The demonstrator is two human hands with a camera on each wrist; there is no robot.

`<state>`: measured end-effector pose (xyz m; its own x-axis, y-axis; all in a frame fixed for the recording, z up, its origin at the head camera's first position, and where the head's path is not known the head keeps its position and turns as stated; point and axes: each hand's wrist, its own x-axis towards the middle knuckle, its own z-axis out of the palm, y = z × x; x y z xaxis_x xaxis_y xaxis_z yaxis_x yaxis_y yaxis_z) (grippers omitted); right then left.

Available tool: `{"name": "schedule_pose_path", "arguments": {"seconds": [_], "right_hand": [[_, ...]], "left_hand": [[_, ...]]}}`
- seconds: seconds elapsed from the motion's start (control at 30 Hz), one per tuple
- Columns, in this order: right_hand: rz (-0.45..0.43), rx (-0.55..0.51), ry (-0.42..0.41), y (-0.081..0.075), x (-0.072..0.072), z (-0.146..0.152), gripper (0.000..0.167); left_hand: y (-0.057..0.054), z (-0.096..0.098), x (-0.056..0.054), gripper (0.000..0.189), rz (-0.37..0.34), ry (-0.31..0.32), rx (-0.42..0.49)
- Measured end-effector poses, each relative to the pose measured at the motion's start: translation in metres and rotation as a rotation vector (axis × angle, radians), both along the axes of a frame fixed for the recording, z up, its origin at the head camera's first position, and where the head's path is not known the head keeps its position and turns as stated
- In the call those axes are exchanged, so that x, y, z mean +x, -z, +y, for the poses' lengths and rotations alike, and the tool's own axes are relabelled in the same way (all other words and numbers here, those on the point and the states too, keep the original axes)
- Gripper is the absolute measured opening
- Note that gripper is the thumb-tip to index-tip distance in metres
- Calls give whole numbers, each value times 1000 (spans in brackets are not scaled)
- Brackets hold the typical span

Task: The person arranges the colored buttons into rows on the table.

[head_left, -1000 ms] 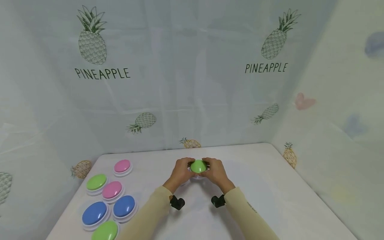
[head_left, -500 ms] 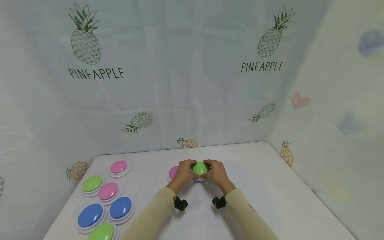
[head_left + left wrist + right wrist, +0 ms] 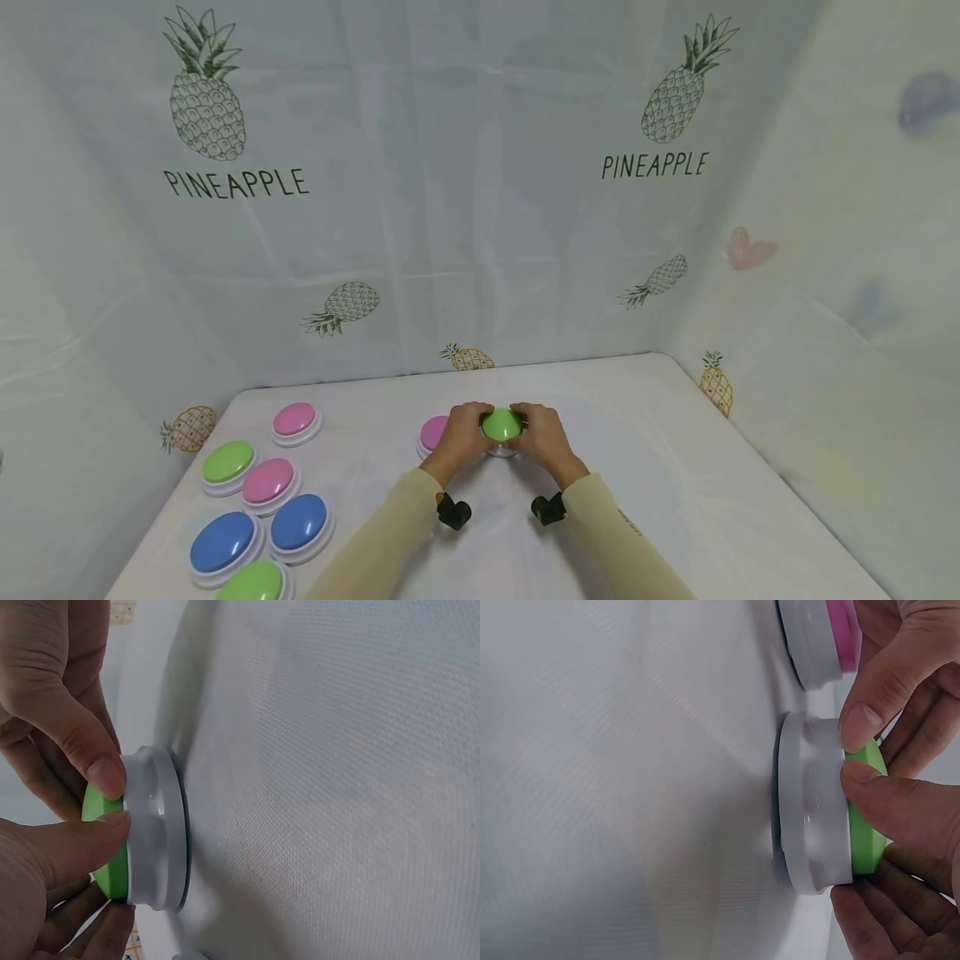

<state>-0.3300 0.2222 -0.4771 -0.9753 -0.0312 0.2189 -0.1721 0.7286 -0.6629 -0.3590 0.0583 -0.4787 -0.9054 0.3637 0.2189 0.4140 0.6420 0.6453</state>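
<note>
A push button with a green dome (image 3: pixel 501 424) and a round white base (image 3: pixel 817 802) is between both hands near the middle of the table. My left hand (image 3: pixel 467 433) grips its left side and my right hand (image 3: pixel 546 435) its right. In the left wrist view the thumbs nearly meet along the lower edge of the green dome (image 3: pixel 112 874), other fingers reaching round the far side. The base stands level, right at the tabletop with a dark line beneath. Just left of my left hand is a pink push button (image 3: pixel 433 432), partly hidden by that hand.
At the table's left are several more push buttons: two pink (image 3: pixel 294 419), two blue (image 3: pixel 298 521) and two green (image 3: pixel 228 462), the nearer green one cut off by the frame. Pineapple-printed curtains (image 3: pixel 450 208) rise behind the white table (image 3: pixel 675 517).
Both hands have shifted the green push button slightly right and toward me, uncovering the pink one beside my left hand. The head view has turned slightly right.
</note>
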Motion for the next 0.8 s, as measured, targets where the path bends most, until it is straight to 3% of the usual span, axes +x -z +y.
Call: {"name": "schedule_pose_path", "arguments": {"seconds": [0.8], "right_hand": [[3,-10,-2,5,2,3,67]], "left_hand": [[6,1,0,61,23,39,17]]}}
